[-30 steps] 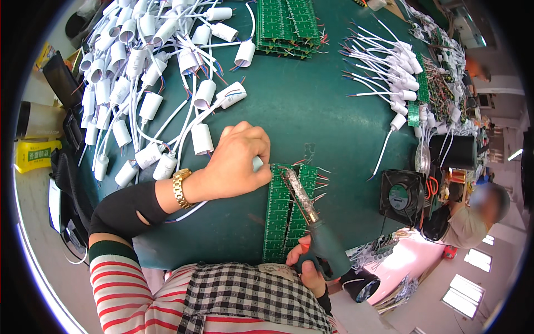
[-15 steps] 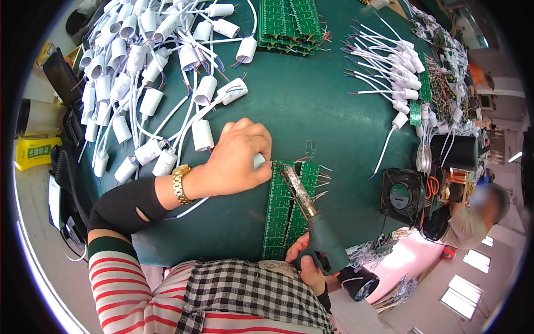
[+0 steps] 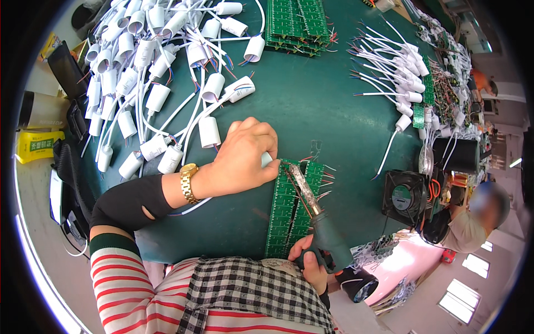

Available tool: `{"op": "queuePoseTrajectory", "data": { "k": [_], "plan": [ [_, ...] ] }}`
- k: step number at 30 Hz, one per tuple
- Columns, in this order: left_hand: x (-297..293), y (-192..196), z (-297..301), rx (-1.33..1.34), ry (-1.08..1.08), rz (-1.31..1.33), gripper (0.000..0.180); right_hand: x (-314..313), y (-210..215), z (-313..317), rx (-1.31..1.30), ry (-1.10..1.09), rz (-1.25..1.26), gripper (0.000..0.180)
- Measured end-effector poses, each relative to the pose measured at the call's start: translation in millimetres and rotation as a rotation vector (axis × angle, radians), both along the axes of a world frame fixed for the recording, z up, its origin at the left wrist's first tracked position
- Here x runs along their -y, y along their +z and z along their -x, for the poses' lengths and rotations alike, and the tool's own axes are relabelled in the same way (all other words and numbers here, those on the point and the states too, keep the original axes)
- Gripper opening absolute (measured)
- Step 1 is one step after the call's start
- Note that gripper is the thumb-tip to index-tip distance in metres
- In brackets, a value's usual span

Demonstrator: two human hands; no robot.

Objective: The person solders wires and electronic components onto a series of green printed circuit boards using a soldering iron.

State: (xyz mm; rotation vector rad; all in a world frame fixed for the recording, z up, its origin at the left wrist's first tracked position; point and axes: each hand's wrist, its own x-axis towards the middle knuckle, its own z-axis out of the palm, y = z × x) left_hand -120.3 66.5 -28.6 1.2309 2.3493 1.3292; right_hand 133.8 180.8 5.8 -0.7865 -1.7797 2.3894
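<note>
My left hand [image 3: 242, 156] is closed around a white cylindrical lamp cap [image 3: 267, 160], mostly hidden by the fingers. A white cable [image 3: 196, 207] shows below the wrist. The fingertips are at the upper left corner of a green circuit board panel [image 3: 281, 214], which lies flat. My right hand [image 3: 312, 264] grips a dark green soldering gun [image 3: 332, 240] by its handle. The gun's scorched metal barrel leans up and left, its tip at that same corner of the board beside my left fingers. Short red wires stick out along the panel's right edge.
Many white cable-ended caps [image 3: 157, 98] are heaped at the left. Green boards [image 3: 297, 25] are stacked at the far middle. More wired caps [image 3: 409, 83] lie at the right, above a black fan [image 3: 403, 195]. A person [image 3: 473, 222] sits beyond it.
The whole view has shifted slightly, so everything appears a little farther right. Both hands keep their places at the board, holding the same things.
</note>
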Motion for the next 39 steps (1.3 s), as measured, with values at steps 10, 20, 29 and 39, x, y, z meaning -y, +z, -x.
{"op": "queuePoseTrajectory", "data": {
  "k": [10, 20, 29, 39],
  "plan": [
    [-0.4, 1.9, -0.8, -0.019, -0.002, 0.033, 0.016, -1.7, -5.0, -2.6, -0.025, 0.002, 0.015, 0.033],
    [-1.7, 2.7, -1.4, -0.048, -0.009, 0.019, 0.016, 3.9, -4.3, -7.3, -0.176, -0.158, -0.071, 0.055],
    [-2.8, 2.6, -2.3, -0.049, -0.005, 0.046, 0.015, 18.6, -14.9, -22.8, -0.232, -0.295, -0.048, 0.053],
    [-5.8, 2.4, -2.3, -0.081, -0.008, 0.034, 0.013, 22.2, -18.8, -31.8, -0.294, -0.305, -0.032, 0.053]
  ]
}}
